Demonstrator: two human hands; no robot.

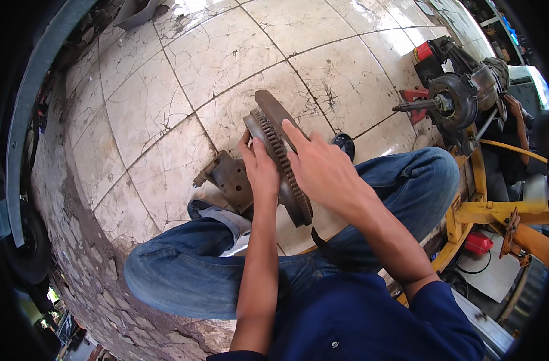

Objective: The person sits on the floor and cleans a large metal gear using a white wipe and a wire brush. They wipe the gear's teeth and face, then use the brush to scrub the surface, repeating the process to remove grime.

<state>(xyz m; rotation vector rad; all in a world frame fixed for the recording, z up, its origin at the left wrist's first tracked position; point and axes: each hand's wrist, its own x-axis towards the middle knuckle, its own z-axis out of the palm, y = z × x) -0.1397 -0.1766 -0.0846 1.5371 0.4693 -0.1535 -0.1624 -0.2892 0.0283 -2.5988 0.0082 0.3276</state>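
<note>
Toothed wheel [283, 161] at centre, on edge, tilted 11-to-5 o'clock. Likely heavy, rigid, perhaps greasy; best held by the rim. My left hand [262, 168] grips its 9 o'clock side, forearm from 6; my right hand [322, 168] grips the brown bar [274, 111], index extended, forearm from 4.

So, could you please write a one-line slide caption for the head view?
Left hand steadying a toothed metal wheel, right hand holding a brown strip beside it, above a tiled floor.
</note>
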